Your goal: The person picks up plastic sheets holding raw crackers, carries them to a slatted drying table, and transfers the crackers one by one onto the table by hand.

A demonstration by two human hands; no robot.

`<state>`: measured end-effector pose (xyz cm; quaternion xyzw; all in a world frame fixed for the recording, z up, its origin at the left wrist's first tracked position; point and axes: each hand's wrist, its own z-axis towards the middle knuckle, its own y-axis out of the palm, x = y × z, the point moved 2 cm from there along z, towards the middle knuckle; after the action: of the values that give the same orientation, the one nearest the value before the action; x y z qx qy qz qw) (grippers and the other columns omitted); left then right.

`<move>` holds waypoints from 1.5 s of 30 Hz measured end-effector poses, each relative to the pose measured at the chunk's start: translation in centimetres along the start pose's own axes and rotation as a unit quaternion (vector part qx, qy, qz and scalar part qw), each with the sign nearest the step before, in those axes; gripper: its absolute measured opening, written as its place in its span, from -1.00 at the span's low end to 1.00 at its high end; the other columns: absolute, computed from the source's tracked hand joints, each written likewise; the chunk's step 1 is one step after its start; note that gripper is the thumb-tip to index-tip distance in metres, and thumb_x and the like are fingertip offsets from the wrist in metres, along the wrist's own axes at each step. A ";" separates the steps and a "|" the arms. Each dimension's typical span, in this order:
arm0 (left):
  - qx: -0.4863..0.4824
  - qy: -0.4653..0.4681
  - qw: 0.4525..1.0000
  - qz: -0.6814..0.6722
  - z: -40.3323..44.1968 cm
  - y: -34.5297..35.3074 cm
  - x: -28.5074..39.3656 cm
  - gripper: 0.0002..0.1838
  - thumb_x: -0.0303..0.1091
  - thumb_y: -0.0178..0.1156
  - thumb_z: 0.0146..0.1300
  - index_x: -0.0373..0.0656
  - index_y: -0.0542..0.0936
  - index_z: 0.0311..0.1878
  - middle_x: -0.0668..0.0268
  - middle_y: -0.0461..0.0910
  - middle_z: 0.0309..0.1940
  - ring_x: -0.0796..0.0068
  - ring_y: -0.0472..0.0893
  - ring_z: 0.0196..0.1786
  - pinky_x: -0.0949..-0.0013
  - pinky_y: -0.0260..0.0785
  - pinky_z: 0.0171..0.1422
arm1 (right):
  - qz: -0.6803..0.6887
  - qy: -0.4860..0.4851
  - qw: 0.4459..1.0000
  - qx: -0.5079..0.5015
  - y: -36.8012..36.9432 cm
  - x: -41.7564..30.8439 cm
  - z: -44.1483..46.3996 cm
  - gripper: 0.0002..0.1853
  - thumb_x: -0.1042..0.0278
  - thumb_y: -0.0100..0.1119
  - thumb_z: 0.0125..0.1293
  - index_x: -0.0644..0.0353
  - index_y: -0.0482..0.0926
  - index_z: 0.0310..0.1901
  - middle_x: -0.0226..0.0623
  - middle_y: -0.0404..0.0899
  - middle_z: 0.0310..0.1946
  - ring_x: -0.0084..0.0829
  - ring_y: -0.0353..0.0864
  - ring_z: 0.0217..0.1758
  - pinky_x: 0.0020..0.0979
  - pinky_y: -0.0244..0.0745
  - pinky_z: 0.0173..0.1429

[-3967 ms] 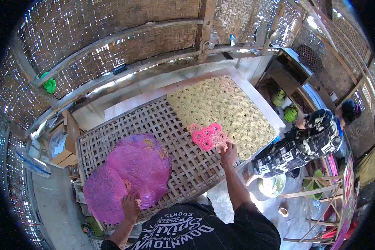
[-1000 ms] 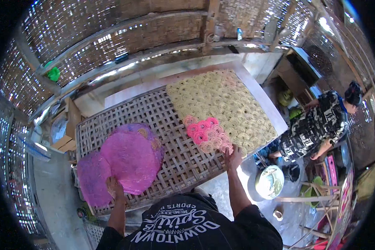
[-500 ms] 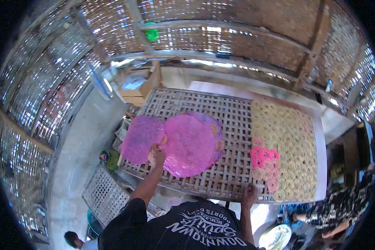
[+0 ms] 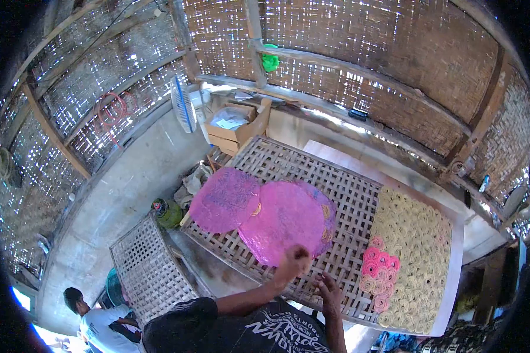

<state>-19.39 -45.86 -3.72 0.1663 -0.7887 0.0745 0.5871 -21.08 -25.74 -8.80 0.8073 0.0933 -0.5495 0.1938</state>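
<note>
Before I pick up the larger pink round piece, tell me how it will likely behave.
The larger pink round piece lies flat and thin-looking, so it will probably flop. Its shiny surface may be slippery. The tan coils at its rim might shift.

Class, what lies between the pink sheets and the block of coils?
Only bare lattice lies between the pink sheets and the coils, in the head view.

Before you, a woven bamboo lattice rack (image 4: 350, 203) slants from the centre to the lower right of the frame. At least 2 rounded pink-purple sheets (image 4: 285, 215) overlap on its left half. On its right end you have closely packed cream coils (image 4: 415, 259), with pink coils (image 4: 381, 267) along their lower left. 1 pale board (image 4: 455, 265) edges the far right.
</note>
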 end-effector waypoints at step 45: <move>0.193 0.307 0.886 0.290 2.4 -3.3 -1.8 -0.73 -0.29 0.10 0.38 -0.27 0.60 -0.02 0.03 0.66 -0.21 0.17 0.66 -0.12 0.26 0.47 -0.01 | -0.338 -0.167 0.830 0.410 -11.7 3.3 -3.3 -0.69 0.28 0.32 0.22 0.26 0.54 -0.08 -0.18 0.55 -0.17 -0.34 0.57 -0.21 -0.39 0.52 -0.25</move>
<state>-19.90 -49.42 -6.38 0.0095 -0.5524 0.4398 0.7081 -21.26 -13.95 -13.23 0.6266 0.0926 -0.6948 -0.3408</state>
